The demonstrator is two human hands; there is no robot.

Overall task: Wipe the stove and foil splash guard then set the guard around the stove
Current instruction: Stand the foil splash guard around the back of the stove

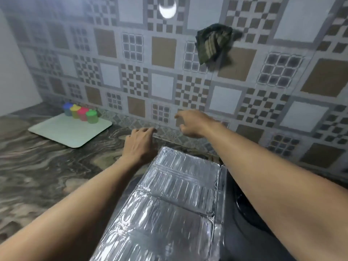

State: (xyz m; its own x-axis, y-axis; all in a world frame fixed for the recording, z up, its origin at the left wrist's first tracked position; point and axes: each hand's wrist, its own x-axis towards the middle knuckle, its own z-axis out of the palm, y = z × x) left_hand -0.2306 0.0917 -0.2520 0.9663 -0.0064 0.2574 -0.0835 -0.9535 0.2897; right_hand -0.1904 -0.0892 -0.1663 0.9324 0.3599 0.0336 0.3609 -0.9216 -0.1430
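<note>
While both hands stretch empty and loose-fingered toward the far wall (163,48), left hand (140,140) low over the counter (47,166), right hand (190,123) higher, the foil splash guard (169,204) lies folded near, on the left of the stove (244,232); a forearm dropping could crumple it, I reckon.

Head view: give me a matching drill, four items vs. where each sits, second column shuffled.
1 dark green striped cloth
2 silver ribbed foil splash guard
3 pale green rectangular tray
4 green lidded plastic jar

a flat on swirled marble counter, left
b high against patterned tiled wall
c standing on the tray
d bottom centre, beside black stove

Pairs: 1-b, 2-d, 3-a, 4-c
</note>
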